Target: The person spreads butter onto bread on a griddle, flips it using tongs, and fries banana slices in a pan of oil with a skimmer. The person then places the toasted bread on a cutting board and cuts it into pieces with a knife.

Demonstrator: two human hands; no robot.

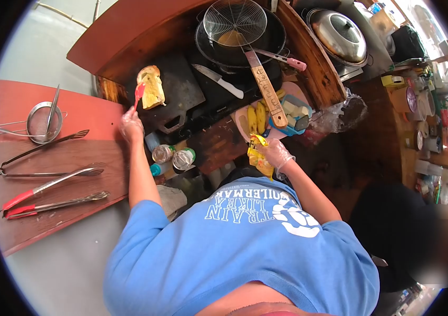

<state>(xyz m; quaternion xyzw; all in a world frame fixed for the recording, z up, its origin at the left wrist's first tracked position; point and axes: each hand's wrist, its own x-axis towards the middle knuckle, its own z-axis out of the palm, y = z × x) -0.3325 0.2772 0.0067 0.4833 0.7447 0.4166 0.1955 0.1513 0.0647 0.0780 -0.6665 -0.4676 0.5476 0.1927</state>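
Head view, one cooking station, noted from where I stand: item, left hand (pixel 132 128), in clear plastic glove, closed round a red utensil (pixel 139 92), its end at the bread's edge; item, bread (pixel 153 87), yellowish on top, lying on the dark griddle (pixel 186 87); item, right hand (pixel 275 154), likewise gloved, gripping a yellow packet (pixel 258 159) near the body, contents unseen; item, bananas (pixel 257 118), just beyond the packet; item, knife (pixel 218 81), right of the griddle; item, tongs (pixel 55 192), on the counter (pixel 100 154); step in hand, by my judgement, spreading or positioning the bread; next move seemingly calls for a light, level stroke, the packet held steady.
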